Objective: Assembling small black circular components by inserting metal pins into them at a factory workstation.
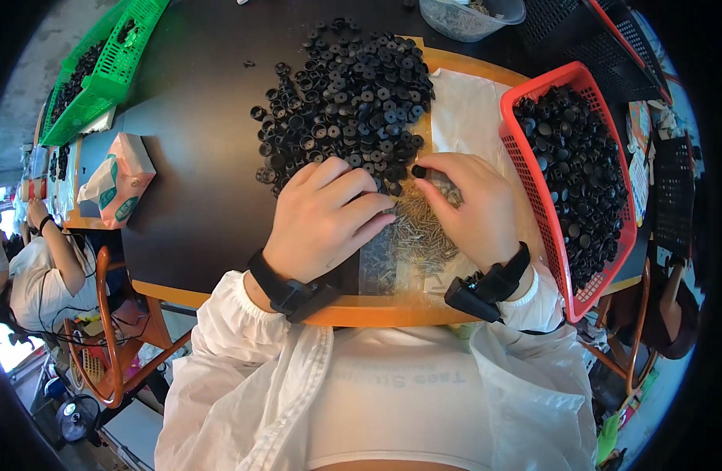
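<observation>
Head view: two bare hands worked over a dark table point(196, 188) with a wooden rim, close to its near edge. Right hand point(477, 210) had thumb and forefinger clamped on a small black cap point(418, 170), held up just beside the near right fringe of a big loose heap of black caps point(361, 98). Left hand point(322, 224) had its fingers bent and near one another, thumb tip close to forefinger tip; could not tell whether anything sat between them. Screws point(425, 235), thin and brass-coloured, lay scattered in a mound between the hands, toward the near edge. A pale sheet point(464, 110) lay beyond the right hand. Along the table's right side stood a red basket point(540, 208), long and perforated, filled with glossy black pieces point(577, 180), its near end by the near edge. A clear bowl point(455, 22) stood on the far side toward the right, black crates point(565, 35) next to it. Left side of the table: a tissue pack point(129, 180) near the edge, a green basket point(129, 63) farther off. Beyond the left edge sat another person point(51, 271), arm raised.
</observation>
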A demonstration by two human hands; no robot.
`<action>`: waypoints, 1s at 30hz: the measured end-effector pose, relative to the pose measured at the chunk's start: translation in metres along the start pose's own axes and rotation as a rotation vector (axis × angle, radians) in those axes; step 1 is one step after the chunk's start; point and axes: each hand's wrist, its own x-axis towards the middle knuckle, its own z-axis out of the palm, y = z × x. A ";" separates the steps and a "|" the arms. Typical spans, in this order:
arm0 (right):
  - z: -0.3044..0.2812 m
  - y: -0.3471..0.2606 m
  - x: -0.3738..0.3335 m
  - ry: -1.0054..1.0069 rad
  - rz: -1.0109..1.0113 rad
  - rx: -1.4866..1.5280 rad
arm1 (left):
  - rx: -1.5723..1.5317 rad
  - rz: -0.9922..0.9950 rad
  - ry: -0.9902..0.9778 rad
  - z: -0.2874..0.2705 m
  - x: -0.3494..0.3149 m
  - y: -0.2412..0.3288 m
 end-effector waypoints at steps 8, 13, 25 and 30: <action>-0.010 -0.008 -0.003 -0.037 0.184 0.281 | -0.023 -0.023 0.004 0.006 -0.002 0.001; -0.003 -0.008 -0.009 0.011 0.141 0.353 | -0.031 -0.028 0.019 0.010 -0.001 0.004; -0.010 -0.008 -0.003 -0.033 0.135 0.269 | -0.127 -0.043 -0.010 0.012 0.000 0.006; -0.005 -0.003 -0.007 0.037 0.219 0.346 | -0.132 -0.046 -0.022 0.009 0.004 0.010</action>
